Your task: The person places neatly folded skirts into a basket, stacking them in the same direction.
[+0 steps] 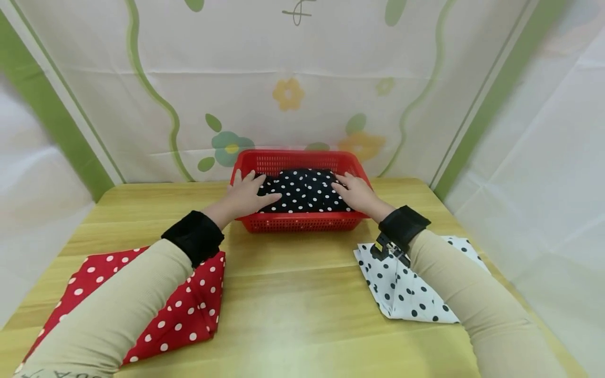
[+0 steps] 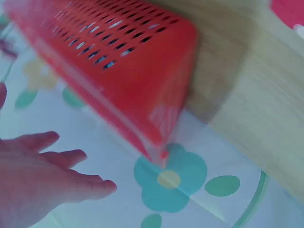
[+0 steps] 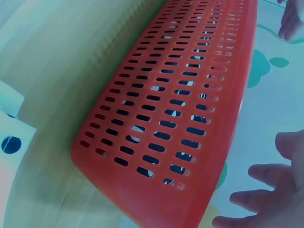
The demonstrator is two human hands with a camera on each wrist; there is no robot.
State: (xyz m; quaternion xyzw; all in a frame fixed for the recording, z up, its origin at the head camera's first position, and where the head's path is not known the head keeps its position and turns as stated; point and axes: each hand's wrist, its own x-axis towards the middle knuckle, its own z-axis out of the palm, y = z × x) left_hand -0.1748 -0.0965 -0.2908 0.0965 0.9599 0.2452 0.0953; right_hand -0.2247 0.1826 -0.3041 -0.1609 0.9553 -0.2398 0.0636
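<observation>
I see left hand (image 1: 244,195) and right hand (image 1: 356,191) released, fingers spread, at basket (image 1: 302,226) ends; black dotted cloth (image 1: 302,191) between them, red cloth (image 1: 189,310) below left forearm (image 1: 123,304), white cloth (image 1: 402,289) below right forearm (image 1: 454,278).

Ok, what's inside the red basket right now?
A black cloth with white dots lies in the red basket, between the left hand and the right hand. Anything beneath it is covered, including the basket's floor there.
</observation>
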